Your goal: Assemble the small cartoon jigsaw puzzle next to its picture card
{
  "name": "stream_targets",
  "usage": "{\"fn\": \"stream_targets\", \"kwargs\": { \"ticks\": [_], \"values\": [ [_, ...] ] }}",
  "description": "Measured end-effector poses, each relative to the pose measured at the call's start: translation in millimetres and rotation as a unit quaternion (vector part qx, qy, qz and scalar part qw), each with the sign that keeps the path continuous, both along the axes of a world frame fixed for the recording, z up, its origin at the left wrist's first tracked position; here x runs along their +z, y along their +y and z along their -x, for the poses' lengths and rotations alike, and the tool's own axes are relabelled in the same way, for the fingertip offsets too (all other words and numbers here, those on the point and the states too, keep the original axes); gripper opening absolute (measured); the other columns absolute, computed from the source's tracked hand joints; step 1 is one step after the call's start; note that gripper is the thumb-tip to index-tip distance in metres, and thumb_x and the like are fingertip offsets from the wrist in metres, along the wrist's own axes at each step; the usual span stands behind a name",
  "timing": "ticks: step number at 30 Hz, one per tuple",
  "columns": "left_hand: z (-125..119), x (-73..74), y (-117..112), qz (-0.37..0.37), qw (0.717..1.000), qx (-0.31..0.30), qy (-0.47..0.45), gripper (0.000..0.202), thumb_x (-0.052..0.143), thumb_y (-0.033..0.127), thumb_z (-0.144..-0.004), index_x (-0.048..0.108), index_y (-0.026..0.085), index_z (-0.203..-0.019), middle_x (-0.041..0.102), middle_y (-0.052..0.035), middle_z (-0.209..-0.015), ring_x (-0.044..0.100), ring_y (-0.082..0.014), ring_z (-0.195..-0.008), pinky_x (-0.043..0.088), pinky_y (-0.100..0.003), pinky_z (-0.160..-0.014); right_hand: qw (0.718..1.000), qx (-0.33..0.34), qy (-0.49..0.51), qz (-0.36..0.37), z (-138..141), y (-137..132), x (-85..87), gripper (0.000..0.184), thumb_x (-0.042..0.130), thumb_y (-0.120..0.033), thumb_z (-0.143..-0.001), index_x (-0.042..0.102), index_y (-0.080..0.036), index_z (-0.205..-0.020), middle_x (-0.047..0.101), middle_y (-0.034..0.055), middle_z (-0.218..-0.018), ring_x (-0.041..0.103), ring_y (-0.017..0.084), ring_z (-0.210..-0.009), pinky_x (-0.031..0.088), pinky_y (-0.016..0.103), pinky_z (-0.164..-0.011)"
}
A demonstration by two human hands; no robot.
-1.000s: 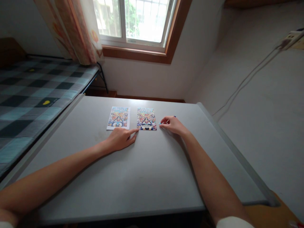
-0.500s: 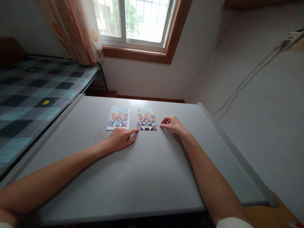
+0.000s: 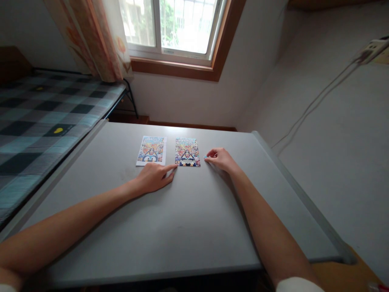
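Note:
A small jigsaw puzzle [image 3: 187, 151] with a crowded, colourful picture lies flat on the table; a pale patch shows near its bottom. To its left lies a printed picture sheet [image 3: 151, 150] with a similar design and a blue cartoon face. My left hand [image 3: 153, 177] rests palm down, index finger stretched out to the puzzle's lower left corner, and overlaps the sheet's lower edge. Just right of the puzzle, my right hand [image 3: 221, 159] is pinched at the fingertips around a tiny light-blue puzzle piece [image 3: 206, 157]. The fingers partly hide this piece.
The grey-white table [image 3: 179, 227] spans the view. On the left stands a bed with a checked mattress [image 3: 51, 106]. A curtain [image 3: 100, 40] hangs beside the window [image 3: 185, 28]. Along the right wall [image 3: 343, 134] a cable runs down from a power strip [image 3: 375, 50].
Both hands stay almost in place. My right fingertips have shifted very slightly around the small piece. The puzzle and the sheet lie as before.

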State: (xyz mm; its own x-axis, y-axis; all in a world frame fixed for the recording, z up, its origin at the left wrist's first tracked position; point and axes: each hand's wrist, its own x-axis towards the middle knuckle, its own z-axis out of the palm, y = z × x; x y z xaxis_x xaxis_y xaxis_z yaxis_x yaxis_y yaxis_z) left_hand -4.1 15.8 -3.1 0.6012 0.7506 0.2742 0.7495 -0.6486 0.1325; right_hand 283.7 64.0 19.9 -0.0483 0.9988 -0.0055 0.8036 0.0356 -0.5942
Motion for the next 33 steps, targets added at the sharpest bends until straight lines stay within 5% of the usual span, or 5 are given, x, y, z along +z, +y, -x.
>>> {"fn": "stream_targets", "kwargs": {
  "ticks": [10,18,33],
  "values": [
    [-0.6,1.2,-0.7,0.002,1.000,0.001,0.002,0.035,0.048,0.035,-0.089,0.065,0.026,-0.118,0.068,-0.0005,-0.061,0.062,-0.0155,-0.056,0.040,-0.024,-0.055,0.998,-0.003,0.065,0.000,-0.6,0.6,-4.5,0.016,0.072,-0.025,-0.063,0.064,-0.015,-0.072,0.066,0.0023,-0.069,0.057,0.013,-0.061,0.042,0.024,-0.058],
    [-0.5,1.2,-1.1,0.002,1.000,-0.001,-0.003,0.035,0.048,0.035,-0.089,0.064,0.026,-0.119,0.068,-0.0009,-0.063,0.063,-0.0156,-0.057,0.041,-0.024,-0.057,0.972,0.077,0.204,-0.089,28.4,-5.4,-5.7,0.022,0.063,-0.031,-0.074,0.069,-0.016,-0.089,0.069,0.0045,-0.075,0.061,0.014,-0.067,0.047,0.026,-0.065],
    [0.2,-1.6,0.2,-0.004,1.000,-0.002,-0.006,0.035,0.048,0.036,-0.089,0.064,0.027,-0.118,0.067,-0.0006,-0.061,0.061,-0.0148,-0.055,0.040,-0.023,-0.056,0.976,0.127,0.146,-0.100,49.9,-11.3,-22.7,0.019,0.059,-0.027,-0.080,0.074,-0.020,-0.089,0.072,0.0027,-0.079,0.058,0.012,-0.067,0.043,0.024,-0.064]
  ]
}}
